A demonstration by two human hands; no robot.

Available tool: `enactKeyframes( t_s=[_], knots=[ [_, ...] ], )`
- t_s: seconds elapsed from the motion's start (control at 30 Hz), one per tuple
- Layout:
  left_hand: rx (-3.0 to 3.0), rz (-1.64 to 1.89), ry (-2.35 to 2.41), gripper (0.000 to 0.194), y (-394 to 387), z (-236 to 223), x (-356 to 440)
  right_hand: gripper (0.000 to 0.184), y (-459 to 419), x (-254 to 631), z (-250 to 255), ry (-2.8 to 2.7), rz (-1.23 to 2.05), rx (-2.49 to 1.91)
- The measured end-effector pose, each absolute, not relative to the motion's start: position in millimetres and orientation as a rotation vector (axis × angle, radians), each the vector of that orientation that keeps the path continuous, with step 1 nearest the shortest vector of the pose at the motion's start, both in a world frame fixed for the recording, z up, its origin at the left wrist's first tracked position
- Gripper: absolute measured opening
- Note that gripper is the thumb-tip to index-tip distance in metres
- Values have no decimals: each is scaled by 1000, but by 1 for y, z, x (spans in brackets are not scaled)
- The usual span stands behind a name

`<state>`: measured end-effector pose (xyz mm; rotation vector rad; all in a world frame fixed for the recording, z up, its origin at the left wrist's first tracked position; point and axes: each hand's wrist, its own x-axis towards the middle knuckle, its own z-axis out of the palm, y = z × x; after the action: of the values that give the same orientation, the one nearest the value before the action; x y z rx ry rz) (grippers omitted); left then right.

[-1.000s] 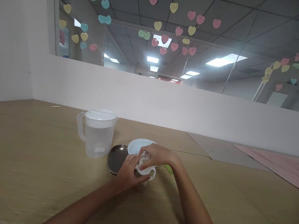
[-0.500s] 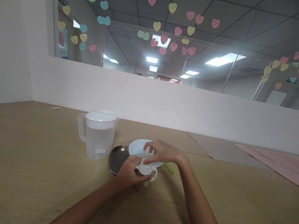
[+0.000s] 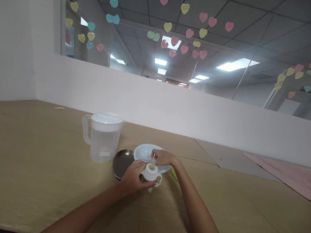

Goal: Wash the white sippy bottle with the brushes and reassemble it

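Observation:
A baby bottle [image 3: 150, 175] with a white collar and side handles stands upright, and my left hand [image 3: 133, 178] is wrapped round it from the left. Its clear teat [image 3: 152, 165] is uncovered and points up. My right hand [image 3: 163, 157] is just behind the teat, over the near right part of a white plate [image 3: 138, 151], with fingers curled down. What those fingers hold is hidden; the clear bottle cap cannot be made out. To the left of the plate lies a round dark metal dish [image 3: 121, 164], close to my left hand.
A lidded translucent jug [image 3: 104, 141] stands on the table behind the metal dish. A green handle [image 3: 174, 174] sticks out beside my right wrist. Pink cloth [image 3: 289, 175] and a grey sheet [image 3: 230, 163] lie at the right. The wall with a window bounds the table's back.
The clear cap has come off the teat. My right hand has moved back from the bottle's top towards the plate. My left hand keeps its grip on the bottle.

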<state>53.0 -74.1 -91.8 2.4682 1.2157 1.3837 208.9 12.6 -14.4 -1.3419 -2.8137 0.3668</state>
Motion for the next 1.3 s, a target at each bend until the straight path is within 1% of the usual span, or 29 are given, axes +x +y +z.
enactKeyframes(
  t_s=[0.1,0.2,0.27,0.33,0.4,0.43,0.47,0.5,0.6,0.67,0.77,0.87,0.97,1.03,1.13,1.2,1.23,1.3],
  knots=[
    [2474,1354,1232,47,-75,-91,53,30,15,205,-19,-2881,344,-1369],
    [2474,1331,1246,45,-75,-89,53,21,14,208,-14,-2858,331,-1385],
    [2458,1340,1268,44,-74,-89,53,20,8,212,-5,-2781,335,-1358],
    [2434,1338,1289,45,-73,-89,53,25,-3,217,6,-2711,474,-1295],
    [2408,1316,1293,46,-71,-89,53,30,-19,217,17,-2672,741,-1229],
    [2393,1305,1290,47,-71,-89,53,31,-28,216,21,-2672,820,-1211],
    [2377,1295,1286,48,-70,-89,53,33,-37,213,25,-2695,824,-1216],
    [2361,1283,1282,47,-70,-88,53,34,-46,210,28,-2728,758,-1244],
    [2306,1219,1260,42,-71,-83,52,28,-65,198,33,-2794,331,-1366],
    [2259,1172,1232,41,-73,-78,51,26,-68,195,33,-2821,188,-1360],
    [2187,1131,1181,45,-75,-72,50,27,-61,201,33,-2924,269,-1156],
    [2158,1114,1142,48,-77,-69,49,34,-49,211,31,-2986,400,-925],
    [2174,1107,1125,48,-78,-68,50,33,-43,217,32,-2934,569,-847],
    [2191,1126,1120,50,-78,-68,50,28,-44,217,32,-2815,568,-945],
    [2202,1155,1119,53,-78,-68,52,20,-47,215,34,-2706,433,-1085],
    [2201,1147,1121,51,-78,-68,53,10,-48,215,35,-2742,441,-987],
    [2200,1139,1117,50,-78,-68,53,9,-49,217,37,-2760,478,-902],
    [2196,1131,1108,49,-77,-68,53,17,-50,221,41,-2746,539,-760]
  ],
)
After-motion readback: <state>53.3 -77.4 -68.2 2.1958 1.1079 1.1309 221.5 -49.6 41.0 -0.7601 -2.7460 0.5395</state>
